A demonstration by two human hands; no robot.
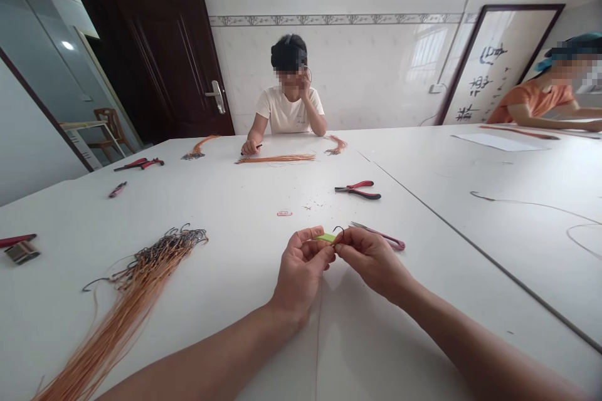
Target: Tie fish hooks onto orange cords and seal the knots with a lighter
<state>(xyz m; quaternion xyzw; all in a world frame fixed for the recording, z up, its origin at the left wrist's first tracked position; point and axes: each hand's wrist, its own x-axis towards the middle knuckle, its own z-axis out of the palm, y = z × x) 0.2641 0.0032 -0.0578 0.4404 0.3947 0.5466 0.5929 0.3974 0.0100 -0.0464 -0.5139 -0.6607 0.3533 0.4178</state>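
Observation:
My left hand (305, 269) pinches a small bright-green strip (325, 237) between thumb and fingers. Touching it, my right hand (374, 260) is closed on a dark fish hook (338, 229), whose bend sticks up above the fingertips. A thin orange line (319, 326) runs down from between the hands toward the near table edge. Just beyond my right hand lie thread snips (392, 242), partly hidden by it. To the left spreads a large bundle of fish hooks (164, 254) tied to orange lines (117, 326).
Red-handled pliers (360, 189) lie ahead; more pliers (141, 163) and a small cutter (117, 189) lie left. A person (291, 100) sits opposite beside orange line bundles (277, 158); another person (540, 97) sits right. A single hook (480, 196) with line rests past the table seam (446, 229).

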